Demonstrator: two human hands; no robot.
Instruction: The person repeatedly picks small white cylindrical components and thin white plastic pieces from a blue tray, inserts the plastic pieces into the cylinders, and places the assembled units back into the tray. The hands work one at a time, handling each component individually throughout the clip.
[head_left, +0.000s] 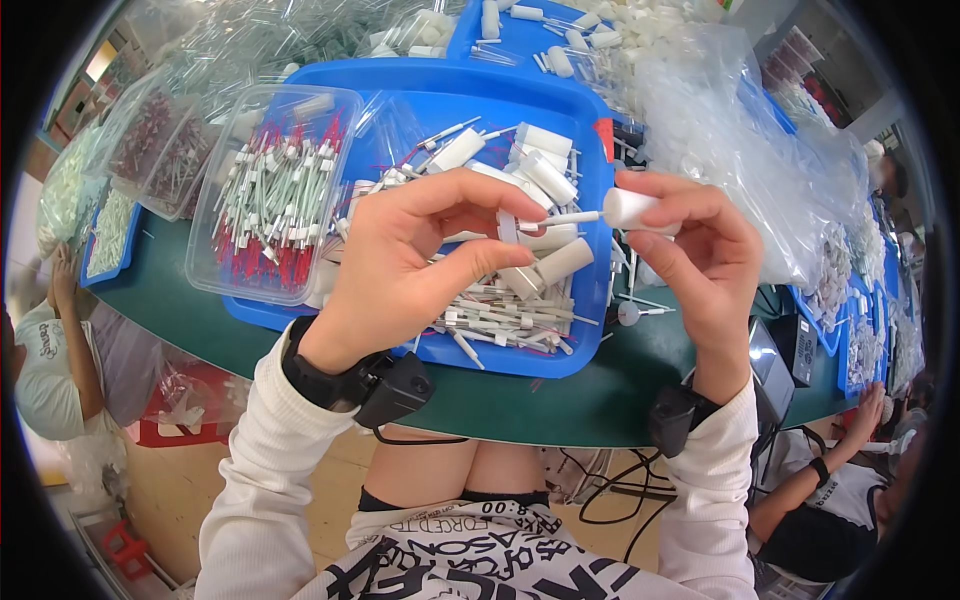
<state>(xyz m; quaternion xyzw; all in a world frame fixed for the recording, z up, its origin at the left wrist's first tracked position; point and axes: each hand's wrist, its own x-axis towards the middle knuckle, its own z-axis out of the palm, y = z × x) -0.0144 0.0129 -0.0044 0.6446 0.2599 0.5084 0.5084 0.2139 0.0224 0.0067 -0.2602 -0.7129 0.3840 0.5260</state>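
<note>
Above a blue tray (430, 350), my right hand (710, 235) pinches a white cylindrical cap (628, 208). A thin white stem (570, 217) sticks out of the cap toward the left. At the stem's far end, my left hand (390, 250) has its thumb and index finger closed around a small translucent piece (508, 228), partly hidden by the fingertips. Beneath my hands the tray holds several loose white cylindrical caps (565, 260) and a pile of thin white stems (500, 320), some with red strands.
A clear plastic box (205, 270) of white and red stems overlaps the tray's left side. Clear bags (720, 130) lie at the right and more plastic lies behind. On the green table (480, 410) a dark box (790, 345) stands right. Other people (60, 370) sit at both sides.
</note>
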